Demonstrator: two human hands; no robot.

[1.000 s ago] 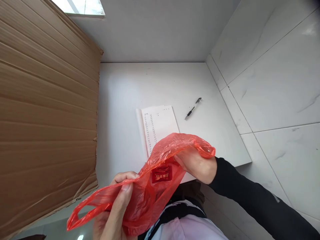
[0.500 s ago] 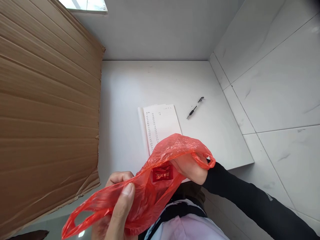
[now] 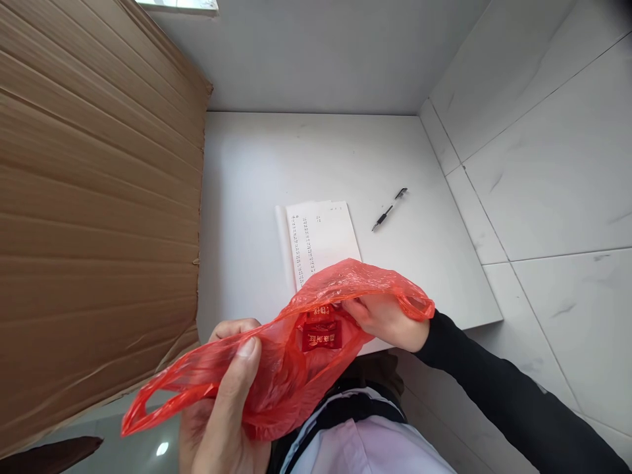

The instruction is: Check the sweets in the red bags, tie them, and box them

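A thin red plastic bag [image 3: 281,388] hangs open near my body, with one handle loop sticking out to the left. My left hand [image 3: 227,401] grips its rim, thumb on the near side and fingers behind. Inside the mouth lie small red packets [image 3: 322,336] with gold lettering. My right hand [image 3: 388,320] reaches into the bag from the right, with the other handle loop draped by its wrist. Its fingers are curled beside the packets, tips partly hidden; what they hold cannot be made out.
Beyond the bag, a notebook [image 3: 330,237] with handwritten columns of numbers lies on the white table [image 3: 251,164]. A black-and-clear pen [image 3: 390,210] rests to its right. A large cardboard sheet [image 3: 99,217] stands along the left side; a tiled wall [image 3: 557,164] borders the right.
My right hand has drawn slightly to the right and more of it shows. A second red packet now shows above the first. My left hand keeps its grip on the bag.
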